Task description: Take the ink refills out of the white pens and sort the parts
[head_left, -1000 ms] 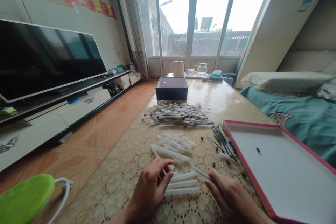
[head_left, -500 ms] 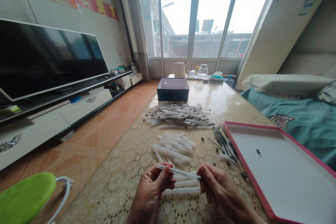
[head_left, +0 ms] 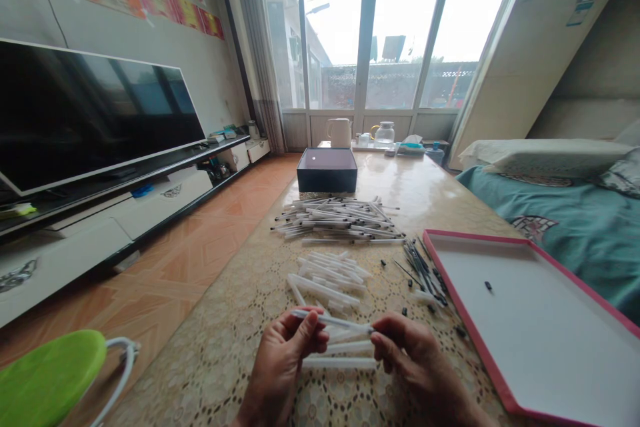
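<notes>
My left hand (head_left: 286,350) pinches a thin white pen (head_left: 345,324) near its left end between thumb and fingers. At the pen's right end, the fingertips of my right hand (head_left: 417,350) close round a small dark tip. The pen lies almost level above the table. Under it rest a few white tubes (head_left: 340,363), partly covered by my hands. Just beyond is a pile of white pen barrels (head_left: 330,277). Farther off lies a heap of white pens with black ends (head_left: 340,220). Thin black refills (head_left: 425,270) form a bunch to the right.
A shallow white tray with a pink rim (head_left: 463,320) sits at the right, one black cap (head_left: 489,287) inside. Loose black caps (head_left: 405,311) dot the patterned tabletop (head_left: 215,347). A dark box (head_left: 327,180) stands behind the pens. A green stool (head_left: 50,373) is at lower left.
Both hands still hold the pen. My right fingers have shifted slightly left and up at its dark end. The whole view has moved a little.
</notes>
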A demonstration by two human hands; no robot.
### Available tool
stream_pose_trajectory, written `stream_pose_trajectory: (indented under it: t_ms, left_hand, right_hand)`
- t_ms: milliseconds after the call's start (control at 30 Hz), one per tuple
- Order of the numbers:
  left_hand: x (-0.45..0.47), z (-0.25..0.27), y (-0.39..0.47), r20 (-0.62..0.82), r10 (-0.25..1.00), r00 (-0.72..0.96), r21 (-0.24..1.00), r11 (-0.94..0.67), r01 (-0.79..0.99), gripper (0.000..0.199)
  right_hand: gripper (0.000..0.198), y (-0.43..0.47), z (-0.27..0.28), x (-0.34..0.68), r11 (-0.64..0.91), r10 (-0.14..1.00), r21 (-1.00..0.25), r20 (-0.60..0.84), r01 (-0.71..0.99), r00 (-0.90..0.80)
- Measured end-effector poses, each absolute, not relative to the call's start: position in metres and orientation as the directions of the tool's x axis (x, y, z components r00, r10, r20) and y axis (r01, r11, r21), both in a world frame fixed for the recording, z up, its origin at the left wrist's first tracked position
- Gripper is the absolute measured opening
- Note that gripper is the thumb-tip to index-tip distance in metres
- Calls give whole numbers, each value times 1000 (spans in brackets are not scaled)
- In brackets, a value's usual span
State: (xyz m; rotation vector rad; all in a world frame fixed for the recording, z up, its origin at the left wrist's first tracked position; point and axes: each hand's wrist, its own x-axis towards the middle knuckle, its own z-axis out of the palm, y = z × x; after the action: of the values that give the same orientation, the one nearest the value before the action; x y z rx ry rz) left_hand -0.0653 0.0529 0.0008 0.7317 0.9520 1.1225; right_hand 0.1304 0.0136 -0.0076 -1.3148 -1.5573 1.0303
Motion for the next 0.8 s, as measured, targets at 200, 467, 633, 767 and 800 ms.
stream_pose_trajectory:
  t_ms: [200, 467, 633, 767, 800]
  left_hand:
    - [-64, 0, 54, -248, 959, 134, 875, 281, -393, 19]
    - [-66, -2, 54, -239, 961, 136, 884, 274, -380, 19]
    - [-66, -1, 54, -233, 962, 143, 888, 271, -373, 18]
    - [-65, 0, 53, -232, 962, 144, 888, 270, -372, 16]
    - [-65, 0, 53, -234, 962, 142, 887, 271, -373, 17]
  right_hand:
    - [42, 16, -13, 131, 161, 987, -890, 154, 426, -52]
    - [35, 17, -14, 133, 174, 985, -865, 156, 470, -79]
    - [40, 16, -16, 133, 214, 977, -834, 173, 509, -128]
    - [26, 15, -13, 132, 185, 983, -849, 149, 495, -111]
    - [27, 15, -12, 132, 179, 984, -849, 144, 497, -109]
